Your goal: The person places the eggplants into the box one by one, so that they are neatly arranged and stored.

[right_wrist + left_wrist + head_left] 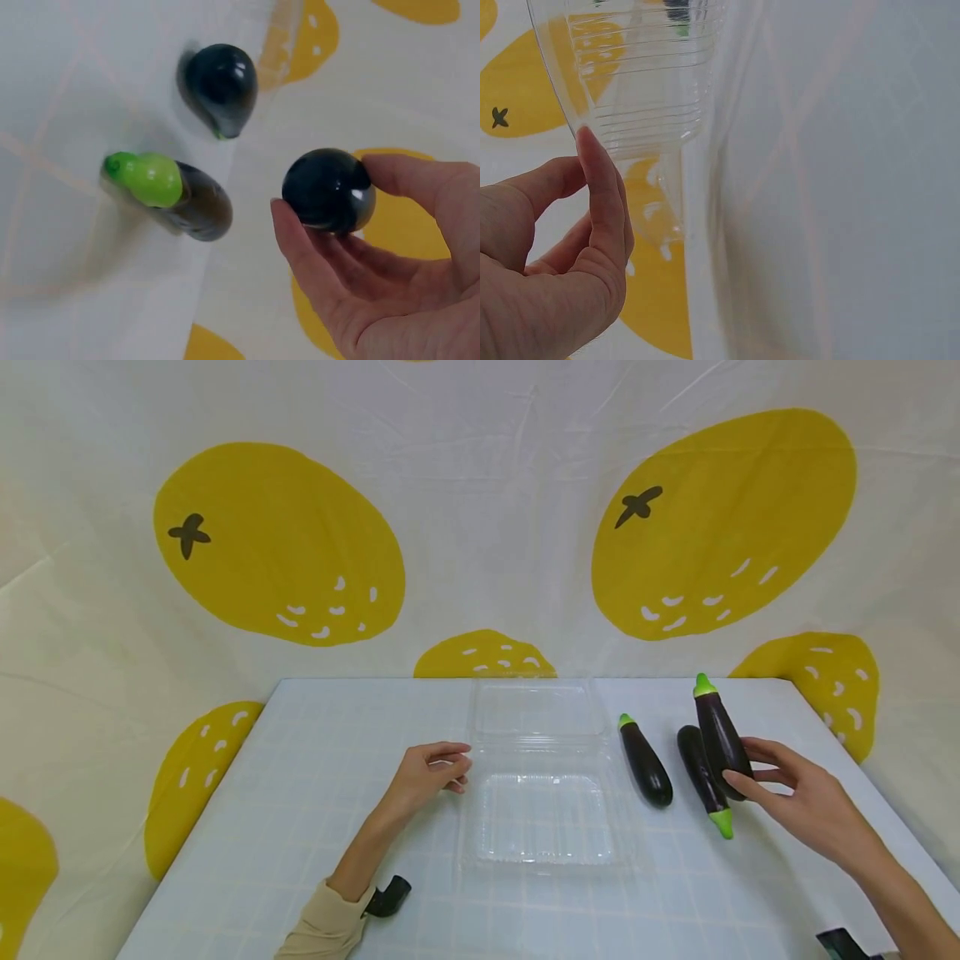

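Note:
In the head view, an open clear plastic clamshell box point(546, 818) stands at the table's middle, its lid point(536, 710) folded back. My left hand point(433, 768) is at its left side; in the left wrist view, thumb and fingertips point(592, 150) pinch the rim of the box point(637, 82). My right hand point(806, 797) grips the rounded lower end of a dark purple eggplant point(720, 735), its green cap pointing up and away. This eggplant point(328, 191) is raised off the table in the right wrist view.
A second eggplant point(697, 768) lies just left of the held one, green cap toward me. Another eggplant point(647, 764) lies between it and the box, cap pointing away. Behind the white table point(315, 735) hangs a cloth point(495, 527) with yellow fruit prints.

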Action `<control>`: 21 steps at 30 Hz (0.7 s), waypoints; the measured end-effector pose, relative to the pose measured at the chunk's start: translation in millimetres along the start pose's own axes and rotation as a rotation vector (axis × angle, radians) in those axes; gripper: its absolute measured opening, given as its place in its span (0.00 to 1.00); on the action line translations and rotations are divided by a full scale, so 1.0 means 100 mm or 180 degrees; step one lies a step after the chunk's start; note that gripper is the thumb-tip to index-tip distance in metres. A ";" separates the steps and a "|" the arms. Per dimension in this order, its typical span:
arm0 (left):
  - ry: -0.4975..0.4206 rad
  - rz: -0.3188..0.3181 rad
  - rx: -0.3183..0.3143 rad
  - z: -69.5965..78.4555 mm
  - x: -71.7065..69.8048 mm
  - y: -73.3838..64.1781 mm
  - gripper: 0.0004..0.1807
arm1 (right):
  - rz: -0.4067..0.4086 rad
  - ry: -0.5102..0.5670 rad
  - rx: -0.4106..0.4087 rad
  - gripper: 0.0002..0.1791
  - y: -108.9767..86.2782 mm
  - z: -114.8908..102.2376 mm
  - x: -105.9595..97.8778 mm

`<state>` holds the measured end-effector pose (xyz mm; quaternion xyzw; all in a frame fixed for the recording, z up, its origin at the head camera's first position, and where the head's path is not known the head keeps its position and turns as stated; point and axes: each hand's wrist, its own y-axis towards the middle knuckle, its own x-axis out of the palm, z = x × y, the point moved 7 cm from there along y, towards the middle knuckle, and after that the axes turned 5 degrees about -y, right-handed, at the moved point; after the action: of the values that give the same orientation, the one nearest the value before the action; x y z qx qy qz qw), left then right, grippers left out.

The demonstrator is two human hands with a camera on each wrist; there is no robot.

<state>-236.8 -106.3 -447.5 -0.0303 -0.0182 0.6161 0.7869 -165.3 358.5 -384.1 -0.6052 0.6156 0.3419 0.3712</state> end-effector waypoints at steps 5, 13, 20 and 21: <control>-0.0006 -0.0001 0.0001 0.00 0.00 0.00 0.21 | -0.0047 0.0088 -0.0091 0.44 -0.01 -0.16 0.03; -0.0055 -0.0024 -0.0002 0.01 0.00 -0.01 0.21 | -0.0060 0.0125 -0.0265 0.42 -0.01 -0.41 0.02; -0.0027 -0.0004 -0.0028 0.01 0.01 -0.01 0.20 | -0.0111 0.0217 -0.0439 0.39 -0.02 -0.60 0.04; -0.0029 -0.0001 -0.0033 0.01 0.01 -0.01 0.20 | -0.0106 0.0225 -0.0466 0.38 -0.02 -0.63 0.05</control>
<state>-235.7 -105.9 -446.7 -0.0315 -0.0248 0.6160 0.7867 -166.3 301.7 -357.4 -0.6526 0.5915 0.3582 0.3097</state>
